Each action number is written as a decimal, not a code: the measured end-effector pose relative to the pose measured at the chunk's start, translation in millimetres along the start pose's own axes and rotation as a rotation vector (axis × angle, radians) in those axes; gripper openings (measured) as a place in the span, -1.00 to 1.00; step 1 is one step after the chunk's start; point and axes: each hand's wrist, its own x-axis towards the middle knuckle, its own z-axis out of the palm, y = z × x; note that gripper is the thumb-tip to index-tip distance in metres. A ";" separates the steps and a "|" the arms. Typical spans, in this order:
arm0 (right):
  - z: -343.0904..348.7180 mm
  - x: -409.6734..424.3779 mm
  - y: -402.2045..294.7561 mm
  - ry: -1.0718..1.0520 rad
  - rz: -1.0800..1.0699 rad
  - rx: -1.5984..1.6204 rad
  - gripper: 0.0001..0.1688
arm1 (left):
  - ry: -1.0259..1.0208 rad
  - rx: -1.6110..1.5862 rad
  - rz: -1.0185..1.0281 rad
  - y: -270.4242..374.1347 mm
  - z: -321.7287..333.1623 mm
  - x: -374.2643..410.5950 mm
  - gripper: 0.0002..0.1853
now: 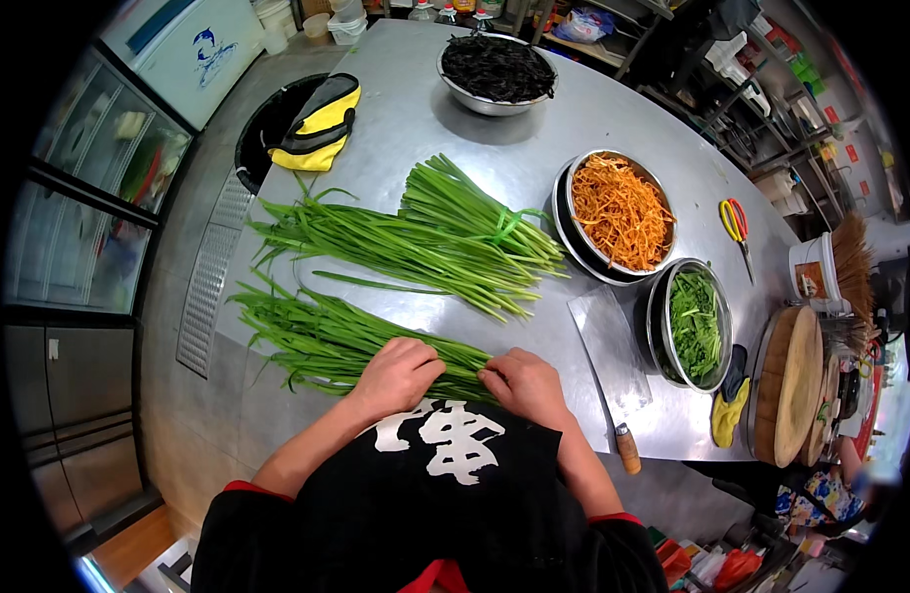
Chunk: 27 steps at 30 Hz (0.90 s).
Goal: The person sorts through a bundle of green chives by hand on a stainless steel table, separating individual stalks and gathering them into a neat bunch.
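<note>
Near the table's front edge lies a loose bunch of garlic chives (321, 337), leafy tips to the left. My left hand (397, 376) is curled over its middle stretch, thumb and fingers closed on the stalks. At the cut ends, my right hand (527, 382) pinches the stems; the grip is partly hidden by the fingers. Beyond them rests a second loose pile of chives (396, 244). Partly behind that pile is a bundle of chives (462, 194), bound with a green tie (508, 222).
On the steel table (396, 96) stand bowls of black shreds (498, 68), orange strands (622, 211) and cut greens (694, 322). A wooden-handled cleaver (610, 348) overhangs the front edge. Scissors (735, 222), gloves (731, 408) and a round chopping block (788, 385) lie right; a person (818, 497) is beyond.
</note>
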 end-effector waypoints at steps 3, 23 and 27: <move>0.2 2.4 5.2 -0.067 -0.038 0.006 -0.82 | -0.004 0.000 0.002 0.7 1.9 -0.7 -0.85; -21.9 19.8 20.3 -0.429 0.465 0.833 -0.72 | 0.021 -0.095 -0.060 0.6 3.8 -0.8 -0.74; -15.3 22.5 12.8 -0.452 0.322 0.615 -0.71 | -0.016 -0.092 -0.095 3.9 -0.1 1.5 -0.70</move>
